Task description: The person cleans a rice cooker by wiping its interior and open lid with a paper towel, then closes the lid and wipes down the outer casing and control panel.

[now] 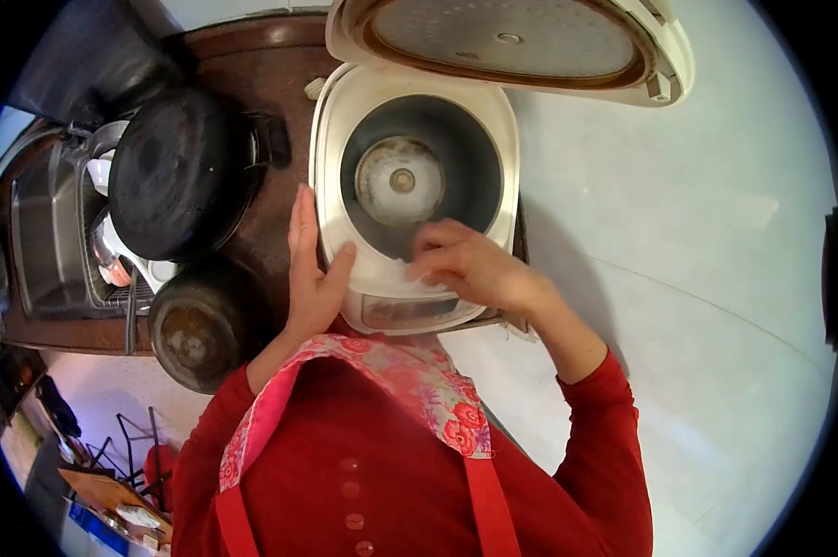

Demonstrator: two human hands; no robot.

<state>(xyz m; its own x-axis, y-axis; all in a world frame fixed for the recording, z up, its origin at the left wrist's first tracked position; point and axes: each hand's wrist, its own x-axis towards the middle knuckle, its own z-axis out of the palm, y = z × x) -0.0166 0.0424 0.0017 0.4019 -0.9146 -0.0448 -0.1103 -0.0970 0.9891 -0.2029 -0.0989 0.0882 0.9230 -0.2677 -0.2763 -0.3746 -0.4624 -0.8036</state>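
A white rice cooker (pixel 333 139) stands with its lid (pixel 521 42) raised at the far side. No inner pot sits inside; a round metal heating plate (pixel 419 186) shows at the bottom of the dark cavity. My left hand (pixel 315 278) rests against the cooker's left side, its fingers stretched out and the thumb on the front rim. Over the near right part of the rim is my right hand (pixel 461 265), fingers curled together and slightly blurred. Whatever it may hold is hidden.
On the brown counter (pixel 275 74) left of the cooker stand a large black pan (pixel 173 176) and a dark pot (pixel 196 330). Farther left are a dish rack with bowls (pixel 112 246) and a steel sink (pixel 47 232). A pale wall (pixel 697 232) rises at the right.
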